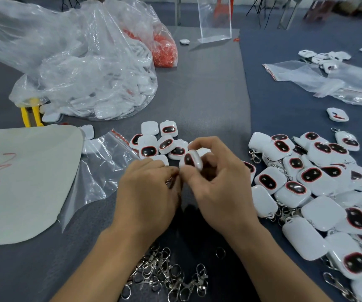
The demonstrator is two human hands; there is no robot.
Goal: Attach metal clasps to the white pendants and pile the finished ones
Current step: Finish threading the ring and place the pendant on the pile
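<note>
My right hand (217,184) pinches a white pendant (192,161) with a dark red-rimmed oval, held above the table's middle. My left hand (147,192) is closed beside it, fingertips touching the pendant's lower edge, with a bit of a metal clasp (168,182) showing between the fingers. Behind my hands lies a small cluster of pendants without clasps (160,142). To the right spreads a big pile of pendants with clasps attached (319,192). Loose metal clasps (167,273) lie in a heap near the front edge, between my forearms.
A large clear bag of white pendants (101,83) and a bag of red parts (164,51) sit at the back left. A yellow tool (30,114), grey sheet (23,182), empty zip bags (101,166) lie left. More bags (328,81) lie far right; an acrylic stand (215,20) stands behind.
</note>
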